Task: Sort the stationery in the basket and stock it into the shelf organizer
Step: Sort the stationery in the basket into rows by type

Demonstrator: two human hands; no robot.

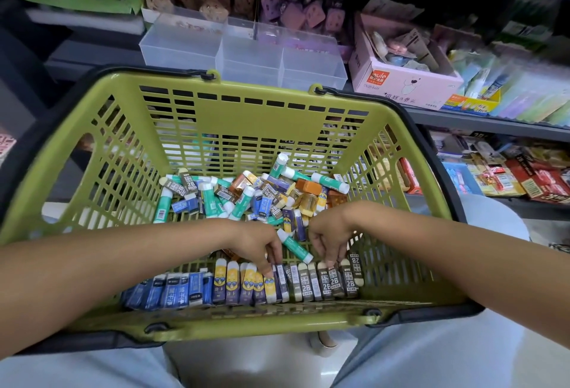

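Shelf [481, 123]: grey metal, far side of the scene, crowded with packaged stationery; a pink carton [404, 82] stands at far right.

Basket [246, 109]: green slatted plastic with dark handles folded down, resting on the person's lap just below the shelf, seemingly so both hands stay free for sorting.

Shelf organizer [243, 51]: clear plastic, several compartments, on the shelf just beyond the basket's far rim. The compartments look unfilled, though haze makes this uncertain; stocking appears not yet begun.

Loose pile [246, 196]: mixed erasers and green-and-white glue sticks, heaped at the basket's far middle, unsorted.

Sorted row [246, 285]: erasers standing on edge along the near wall, grouped by sleeve: blue at left, yellow-and-purple in the middle, dark "2B" at right. Grouping by kind likely readies each batch for one compartment.

Left hand [259, 245]: reaching down at the row's middle, fingers [267, 270] extended onto a yellow-and-purple eraser, apparently pressing it into line; a grip is not evident.

Right hand [330, 236]: over the 2B group, fingers curled down onto the eraser tops; whether they pinch one cannot be told.

Glue stick [294, 245]: lies tilted between the two hands, untouched.
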